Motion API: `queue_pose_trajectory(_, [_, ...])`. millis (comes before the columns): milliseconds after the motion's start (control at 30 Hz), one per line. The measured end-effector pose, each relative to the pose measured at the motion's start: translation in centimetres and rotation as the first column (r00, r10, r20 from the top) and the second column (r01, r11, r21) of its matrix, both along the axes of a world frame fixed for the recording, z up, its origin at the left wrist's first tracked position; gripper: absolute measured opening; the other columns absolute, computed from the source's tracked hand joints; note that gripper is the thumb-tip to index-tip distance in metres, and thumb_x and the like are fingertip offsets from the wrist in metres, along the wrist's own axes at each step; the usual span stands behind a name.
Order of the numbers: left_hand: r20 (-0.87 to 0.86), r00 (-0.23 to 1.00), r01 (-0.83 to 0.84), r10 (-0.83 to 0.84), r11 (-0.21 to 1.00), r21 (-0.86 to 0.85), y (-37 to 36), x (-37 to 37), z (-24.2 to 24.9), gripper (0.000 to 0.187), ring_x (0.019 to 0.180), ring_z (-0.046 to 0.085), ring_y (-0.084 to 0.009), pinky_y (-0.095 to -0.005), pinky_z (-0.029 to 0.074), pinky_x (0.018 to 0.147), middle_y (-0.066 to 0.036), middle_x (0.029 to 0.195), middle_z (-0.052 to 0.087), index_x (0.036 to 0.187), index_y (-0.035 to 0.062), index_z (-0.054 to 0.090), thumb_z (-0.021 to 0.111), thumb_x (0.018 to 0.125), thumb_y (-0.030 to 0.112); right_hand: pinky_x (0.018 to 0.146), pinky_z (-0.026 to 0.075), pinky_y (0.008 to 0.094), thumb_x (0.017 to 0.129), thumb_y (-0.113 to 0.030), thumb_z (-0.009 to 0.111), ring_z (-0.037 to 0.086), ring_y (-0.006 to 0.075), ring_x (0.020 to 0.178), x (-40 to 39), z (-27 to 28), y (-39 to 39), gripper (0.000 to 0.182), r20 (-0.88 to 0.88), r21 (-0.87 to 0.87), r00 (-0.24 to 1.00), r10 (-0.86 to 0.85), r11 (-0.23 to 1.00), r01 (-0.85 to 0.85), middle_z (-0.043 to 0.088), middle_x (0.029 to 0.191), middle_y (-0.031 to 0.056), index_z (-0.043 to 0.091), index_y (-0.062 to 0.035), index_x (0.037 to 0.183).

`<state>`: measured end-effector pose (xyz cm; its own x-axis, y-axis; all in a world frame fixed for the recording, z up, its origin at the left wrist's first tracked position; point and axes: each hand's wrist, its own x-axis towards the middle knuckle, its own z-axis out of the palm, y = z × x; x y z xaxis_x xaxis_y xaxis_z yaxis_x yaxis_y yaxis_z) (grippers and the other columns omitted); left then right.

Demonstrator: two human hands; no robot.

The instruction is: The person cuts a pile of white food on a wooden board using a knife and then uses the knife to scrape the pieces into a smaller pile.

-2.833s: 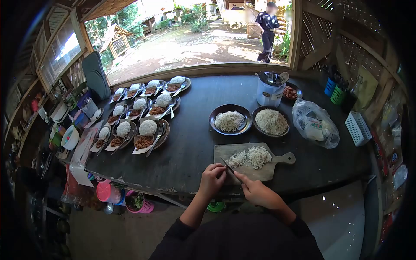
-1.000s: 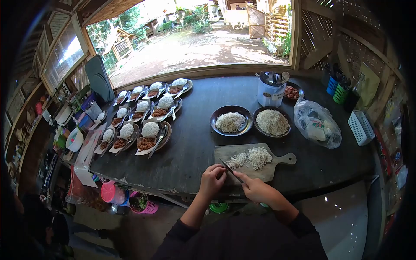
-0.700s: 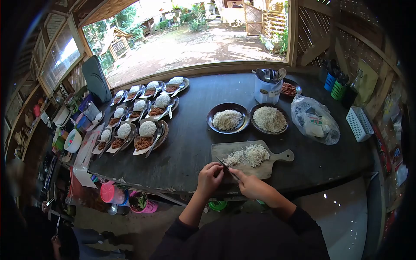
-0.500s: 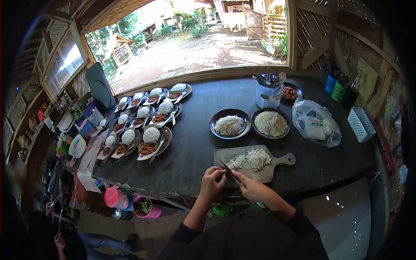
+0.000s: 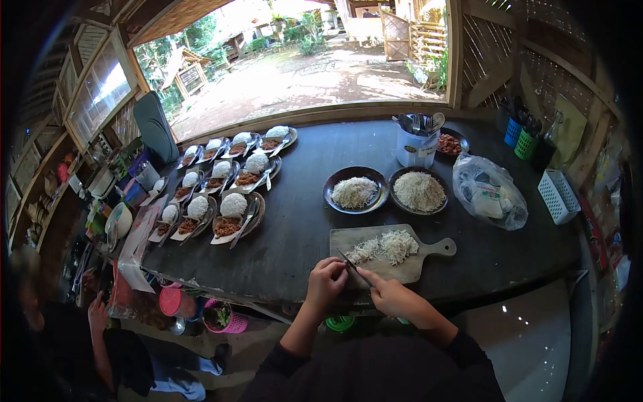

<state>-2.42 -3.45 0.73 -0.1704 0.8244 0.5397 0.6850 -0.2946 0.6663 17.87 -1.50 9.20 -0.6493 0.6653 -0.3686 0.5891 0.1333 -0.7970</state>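
Note:
My right hand (image 5: 394, 296) grips a knife (image 5: 353, 266), its blade pointing up and left across the left part of a wooden cutting board (image 5: 410, 269). Curled beside the blade is my left hand (image 5: 327, 283), fingers pinched together at the board's left edge; what they hold is too small or hidden to name. Finely cut whitish shreds (image 5: 396, 246) lie on the board just beyond the knife. Behind the board are two dark plates heaped with similar pale shreds, a left heap (image 5: 355, 191) and a right heap (image 5: 418, 190).
Several plates of rice and brown food (image 5: 230, 226) fill the table's left side. At the back stands a white cutlery bucket (image 5: 415, 149); right of the plates lie a clear plastic bag (image 5: 492, 194) and a white basket (image 5: 559, 195). Another person (image 5: 100, 335) is at lower left.
The knife tip and my hands have shifted only slightly. At lower left the other person has come further into view, with an arm raised. The camera view has tilted a little.

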Motion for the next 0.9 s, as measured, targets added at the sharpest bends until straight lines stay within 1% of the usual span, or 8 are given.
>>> queue_pose_trajectory(200, [0.078, 0.997, 0.016, -0.006, 0.991, -0.131, -0.3, 0.0, 0.7, 0.016, 0.088, 0.067, -0.0282, -0.0348, 0.055, 0.077, -0.013, 0.1, 0.068, 0.091, 0.0012, 0.071, 0.071, 0.078, 0.009, 0.048, 0.052, 0.038, 0.096, -0.01, 0.037, 0.059, 0.0247, 0.048, -0.4, 0.4, 0.4, 0.057, 0.087, 0.057, 0.995, 0.048, 0.997, -0.053, 0.062, 0.066, 0.0188, 0.027, -0.024, 0.15])
queue_pose_trajectory(333, [0.068, 0.997, 0.031, -0.027, 0.998, -0.053, 0.0, -0.3, -0.2, 0.016, 0.09, 0.067, -0.029, -0.0358, 0.054, 0.079, -0.013, 0.098, 0.068, 0.091, 0.0017, 0.071, 0.071, 0.077, 0.009, 0.048, 0.05, 0.0398, 0.094, -0.01, 0.039, 0.059, 0.0273, 0.047, -1.2, -2.0, 1.5, 0.058, 0.07, 0.122, 0.997, 0.036, 0.992, -0.045, 0.062, 0.067, 0.0201, 0.027, -0.0246, 0.149])
queue_pose_trajectory(400, [0.027, 1.0, 0.006, -0.006, 1.0, -0.024, 0.0, -0.2, -0.2, 0.016, 0.091, 0.067, -0.0294, -0.0365, 0.054, 0.079, -0.013, 0.097, 0.069, 0.091, 0.0022, 0.071, 0.072, 0.077, 0.009, 0.058, 0.052, 0.0451, 0.092, -0.009, 0.042, 0.066, 0.0372, 0.065, -1.6, -2.4, 1.9, 0.061, 0.093, 0.138, 0.995, 0.045, 0.989, -0.057, 0.065, 0.083, 0.0278, 0.028, -0.0236, 0.149])
queue_pose_trajectory(500, [0.026, 1.0, 0.003, -0.003, 1.0, -0.009, 0.0, -0.3, -0.5, 0.015, 0.091, 0.067, -0.0299, -0.0369, 0.054, 0.081, -0.013, 0.097, 0.069, 0.09, 0.0024, 0.071, 0.072, 0.077, 0.009, 0.064, 0.052, 0.0454, 0.091, -0.01, 0.042, 0.066, 0.0398, 0.07, -1.5, -1.5, 1.6, 0.061, 0.056, 0.031, 0.998, -0.011, 0.999, 0.009, 0.064, 0.086, 0.0301, 0.029, -0.0246, 0.148])
queue_pose_trajectory(633, [0.07, 0.997, 0.014, -0.012, 0.999, -0.03, -0.2, -0.2, -0.2, 0.014, 0.092, 0.066, -0.0298, -0.037, 0.054, 0.081, -0.013, 0.097, 0.069, 0.089, 0.0022, 0.071, 0.071, 0.078, 0.009, 0.063, 0.052, 0.0451, 0.092, -0.01, 0.042, 0.066, 0.0398, 0.071, -1.1, -3.8, 0.9, 0.059, -0.015, 0.165, 0.999, -0.028, 0.986, 0.03, 0.064, 0.085, 0.0297, 0.031, -0.0245, 0.148])
queue_pose_trajectory(733, [0.038, 0.999, 0.019, -0.018, 1.0, -0.015, -0.2, -0.3, 0.0, 0.013, 0.093, 0.066, -0.0296, -0.0367, 0.054, 0.081, -0.013, 0.096, 0.069, 0.089, 0.002, 0.071, 0.071, 0.078, 0.009, 0.055, 0.053, 0.0417, 0.093, -0.011, 0.041, 0.066, 0.034, 0.061, -0.9, -3.5, 0.6, 0.058, -0.105, 0.269, 0.994, -0.011, 0.962, 0.039, 0.065, 0.08, 0.0254, 0.031, -0.0243, 0.148])
queue_pose_trajectory(800, [0.026, 0.999, 0.028, -0.028, 1.0, -0.005, -0.2, -0.3, 0.0, 0.013, 0.093, 0.066, -0.0295, -0.0365, 0.054, 0.081, -0.013, 0.096, 0.069, 0.089, 0.0016, 0.071, 0.07, 0.077, 0.008, 0.049, 0.052, 0.037, 0.094, -0.011, 0.04, 0.062, 0.0262, 0.051, -0.7, -0.5, 0.0, 0.058, -0.028, 0.031, 0.998, -0.06, 0.998, 0.061, 0.063, 0.071, 0.0199, 0.03, -0.0243, 0.149])
queue_pose_trajectory(900, [0.058, 0.998, 0.016, -0.015, 1.0, -0.019, -0.2, -0.1, -0.1, 0.013, 0.094, 0.066, -0.0298, -0.0369, 0.053, 0.083, -0.013, 0.097, 0.069, 0.088, 0.0011, 0.07, 0.07, 0.077, 0.008, 0.047, 0.051, 0.0341, 0.094, -0.011, 0.038, 0.058, 0.0214, 0.046, -0.8, -0.1, -0.1, 0.057, -0.015, 0.013, 0.999, -0.047, 0.999, 0.048, 0.061, 0.065, 0.0159, 0.029, -0.0242, 0.149])
